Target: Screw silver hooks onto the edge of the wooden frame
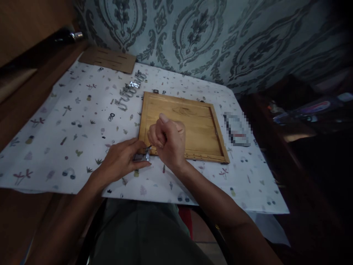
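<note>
A wooden panel with a raised frame [193,114] lies flat on the table in front of me. My left hand [121,158] is at its near left corner, thumb and fingers closed around a small shiny metal fitting [147,154]. The fitting sits against the frame's edge; its exact kind is unclear. My right hand [169,141] is a closed fist above the frame's near left part, thumb on top. Whatever it may grip is hidden inside the fingers. Small dark dots run along the near frame rail.
Several similar metal fittings [129,92] lie in a row beyond the frame's left side. Cardboard [109,59] with slits rests at the far left against the patterned wall. A pixelated object [238,129] lies right of the frame. The patterned tablecloth [82,132] covers the table.
</note>
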`<act>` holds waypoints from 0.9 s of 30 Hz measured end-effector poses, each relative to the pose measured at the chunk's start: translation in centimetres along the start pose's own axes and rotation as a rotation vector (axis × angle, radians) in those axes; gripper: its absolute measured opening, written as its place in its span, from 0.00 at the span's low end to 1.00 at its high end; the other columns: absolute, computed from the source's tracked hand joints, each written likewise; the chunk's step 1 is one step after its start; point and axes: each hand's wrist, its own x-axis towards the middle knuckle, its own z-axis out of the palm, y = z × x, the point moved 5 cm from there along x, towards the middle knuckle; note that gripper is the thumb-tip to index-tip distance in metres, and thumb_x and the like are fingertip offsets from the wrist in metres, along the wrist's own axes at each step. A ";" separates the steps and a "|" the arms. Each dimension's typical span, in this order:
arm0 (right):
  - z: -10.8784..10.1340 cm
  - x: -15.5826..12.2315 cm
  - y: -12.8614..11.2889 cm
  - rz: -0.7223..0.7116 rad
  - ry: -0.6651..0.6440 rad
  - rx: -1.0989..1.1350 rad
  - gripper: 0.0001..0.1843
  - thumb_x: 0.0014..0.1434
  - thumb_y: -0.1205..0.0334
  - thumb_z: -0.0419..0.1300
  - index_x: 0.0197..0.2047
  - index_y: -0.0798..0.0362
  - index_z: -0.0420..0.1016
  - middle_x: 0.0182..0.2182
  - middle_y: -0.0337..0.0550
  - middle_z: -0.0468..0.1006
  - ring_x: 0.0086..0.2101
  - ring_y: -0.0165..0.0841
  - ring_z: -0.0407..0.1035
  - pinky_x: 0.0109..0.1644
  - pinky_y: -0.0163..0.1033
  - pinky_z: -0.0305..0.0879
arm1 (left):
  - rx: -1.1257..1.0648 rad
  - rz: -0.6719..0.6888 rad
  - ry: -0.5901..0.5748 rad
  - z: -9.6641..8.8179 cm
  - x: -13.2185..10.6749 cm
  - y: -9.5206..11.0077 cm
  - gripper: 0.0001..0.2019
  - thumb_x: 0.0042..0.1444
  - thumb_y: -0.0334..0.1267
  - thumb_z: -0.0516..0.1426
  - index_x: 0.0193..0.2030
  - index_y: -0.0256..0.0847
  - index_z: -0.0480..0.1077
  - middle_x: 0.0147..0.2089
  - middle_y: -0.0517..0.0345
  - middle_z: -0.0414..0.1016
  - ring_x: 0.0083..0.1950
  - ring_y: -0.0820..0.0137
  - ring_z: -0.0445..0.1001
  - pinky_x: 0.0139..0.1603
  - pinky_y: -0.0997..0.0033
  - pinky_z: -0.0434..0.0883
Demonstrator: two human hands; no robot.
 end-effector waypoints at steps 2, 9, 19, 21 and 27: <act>-0.1 0.0 0.0 0.008 0.005 -0.025 0.38 0.64 0.40 0.60 0.13 0.52 0.50 0.10 0.28 0.48 0.13 0.20 0.43 0.20 0.34 0.43 | 0.003 0.002 0.001 0.0 0.0 0.0 0.20 0.58 0.51 0.66 0.51 0.41 0.73 0.43 0.57 0.78 0.43 0.61 0.78 0.40 0.65 0.70; -0.3 -0.3 -2.1 -0.064 0.049 0.014 0.37 0.65 0.46 0.60 0.13 0.51 0.48 0.10 0.29 0.47 0.13 0.21 0.41 0.19 0.35 0.42 | 0.001 0.012 0.008 -0.2 -0.1 0.1 0.18 0.60 0.51 0.65 0.49 0.41 0.73 0.42 0.58 0.77 0.40 0.64 0.77 0.38 0.67 0.69; -0.6 -0.4 -2.0 -0.036 0.050 0.009 0.37 0.66 0.45 0.59 0.13 0.51 0.47 0.10 0.29 0.47 0.13 0.21 0.40 0.19 0.35 0.41 | -0.011 -0.002 -0.002 -0.2 -0.1 0.1 0.18 0.58 0.51 0.66 0.47 0.41 0.72 0.42 0.59 0.76 0.39 0.65 0.76 0.38 0.68 0.69; -0.5 -0.4 -1.8 -0.021 0.038 0.004 0.37 0.66 0.44 0.59 0.13 0.51 0.47 0.09 0.29 0.47 0.13 0.21 0.40 0.19 0.35 0.42 | -0.013 0.008 0.009 -0.2 -0.1 0.0 0.18 0.59 0.51 0.66 0.47 0.41 0.72 0.41 0.59 0.76 0.39 0.66 0.76 0.37 0.68 0.69; -0.6 -0.3 -1.7 0.004 0.034 0.010 0.38 0.65 0.41 0.59 0.13 0.50 0.47 0.09 0.29 0.47 0.13 0.22 0.40 0.19 0.36 0.41 | 0.001 0.034 0.021 -0.1 -0.2 -0.1 0.19 0.61 0.54 0.63 0.48 0.42 0.72 0.41 0.58 0.76 0.37 0.66 0.75 0.36 0.68 0.68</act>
